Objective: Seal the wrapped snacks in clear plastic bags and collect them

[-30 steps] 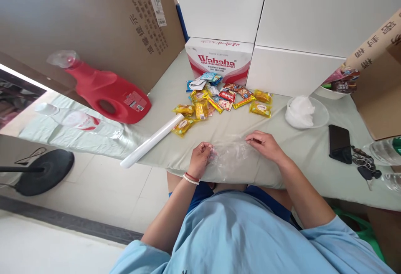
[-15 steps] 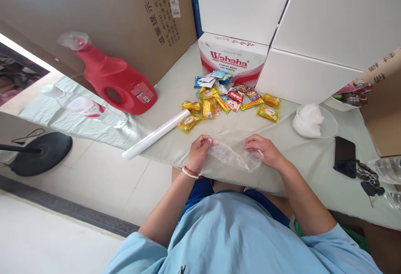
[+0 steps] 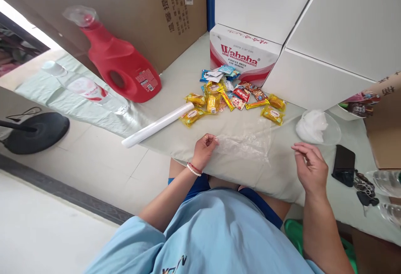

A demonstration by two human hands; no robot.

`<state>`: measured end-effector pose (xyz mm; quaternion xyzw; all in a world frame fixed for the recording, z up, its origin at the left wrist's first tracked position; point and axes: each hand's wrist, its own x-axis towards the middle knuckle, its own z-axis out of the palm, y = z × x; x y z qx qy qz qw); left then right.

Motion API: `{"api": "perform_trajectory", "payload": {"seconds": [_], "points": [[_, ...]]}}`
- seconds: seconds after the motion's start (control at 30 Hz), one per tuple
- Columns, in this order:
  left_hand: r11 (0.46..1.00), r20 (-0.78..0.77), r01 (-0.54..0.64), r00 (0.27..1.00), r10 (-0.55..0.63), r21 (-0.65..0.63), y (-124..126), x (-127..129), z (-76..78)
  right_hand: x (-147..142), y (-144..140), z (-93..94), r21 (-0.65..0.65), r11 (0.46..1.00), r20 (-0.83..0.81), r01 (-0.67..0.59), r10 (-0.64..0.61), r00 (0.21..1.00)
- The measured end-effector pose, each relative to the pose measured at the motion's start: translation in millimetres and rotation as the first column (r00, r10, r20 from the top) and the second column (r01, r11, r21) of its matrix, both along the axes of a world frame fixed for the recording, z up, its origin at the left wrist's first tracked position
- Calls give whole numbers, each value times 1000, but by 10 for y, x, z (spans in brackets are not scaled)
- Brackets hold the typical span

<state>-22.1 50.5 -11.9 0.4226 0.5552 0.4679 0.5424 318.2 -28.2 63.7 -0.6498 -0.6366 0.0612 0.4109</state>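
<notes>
Two hands at counter (image 3: 175,140) edge: clear plastic bag (image 3: 247,142) pinched at corner by left hand (image 3: 204,150) fingers, kept flat; right hand (image 3: 308,166) lifted beside, fingers loosely curled, empty. Snack packets (image 3: 232,98) grouped behind bag.

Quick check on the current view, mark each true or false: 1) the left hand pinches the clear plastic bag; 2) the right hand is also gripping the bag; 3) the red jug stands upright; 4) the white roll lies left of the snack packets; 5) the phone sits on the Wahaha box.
1) True: the left hand pinches one edge of the clear plastic bag.
2) False: the right hand is off the bag, fingers apart.
3) False: the red jug lies on its side.
4) True: the white roll lies left of the snack packets.
5) False: the phone lies on the table, right of the right hand.
</notes>
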Motion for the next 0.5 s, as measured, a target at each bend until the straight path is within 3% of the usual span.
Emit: {"api": "perform_trajectory", "payload": {"seconds": [0.07,0.13,0.2,0.27,0.43,0.5], "points": [[1000,-9,10,1000,-10,10,8,22,19,-238,144,113,-79,978,59,-194,199,978],[1000,-20,16,1000,-15,21,3,39,38,-502,330,95,-259,894,98,-367,402,910],[1000,-33,14,999,-13,27,-8,44,51,-730,500,-22,-433,790,82,-434,513,854],[1000,-49,4,999,-3,25,-15,35,52,-892,589,-161,-514,723,45,-460,559,828],[999,-85,-17,996,14,-34,76,-38,22,-1040,345,-344,-308,719,8,-623,657,754],[998,-103,-3,995,-4,-61,167,-76,24,-1054,149,-397,-297,700,32,-650,687,726]]}}
